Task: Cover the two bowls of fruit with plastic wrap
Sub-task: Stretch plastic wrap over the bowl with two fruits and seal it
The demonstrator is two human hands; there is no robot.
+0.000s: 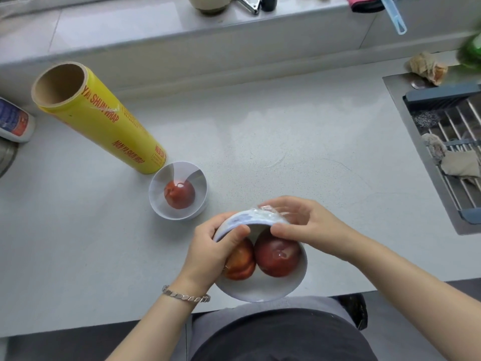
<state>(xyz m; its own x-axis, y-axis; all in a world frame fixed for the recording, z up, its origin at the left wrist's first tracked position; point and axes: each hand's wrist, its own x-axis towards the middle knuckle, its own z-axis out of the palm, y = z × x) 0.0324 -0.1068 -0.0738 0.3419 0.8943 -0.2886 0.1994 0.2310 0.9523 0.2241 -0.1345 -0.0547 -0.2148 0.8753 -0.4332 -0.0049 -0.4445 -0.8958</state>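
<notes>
Near bowl (pixel 260 287): white, at the front edge of the counter (pixel 286 142), tilted with its mouth turned toward the person; both hands are on its far rim
Fruit in near bowl: two red-orange round fruits side by side and touching, the smaller one (pixel 240 264) on the left, the larger one (pixel 277 256) on the right
Plastic wrap (pixel 257 216): clear, crumpled and bunched over the far rim of the near bowl, between the two hands; most of the mouth is open
Left hand (pixel 208 246): thumb hooked over the rim, fingers curled round the outer wall, gripping the near bowl; a silver bracelet (pixel 186 295) is on the wrist
Right hand (pixel 307 225): thumb and curled fingers pinch the plastic wrap against the rim
Far bowl (pixel 166 212): white, upright, well apart from the near bowl to the left and further back; one red fruit (pixel 179 194) inside; streaks of glare lie across its mouth, as of stretched wrap
Roll (pixel 104 121): yellow, red lettering, cardboard core, standing on end just behind the far bowl
Sink rack (pixel 458 142): at the right edge, with rags on it
</notes>
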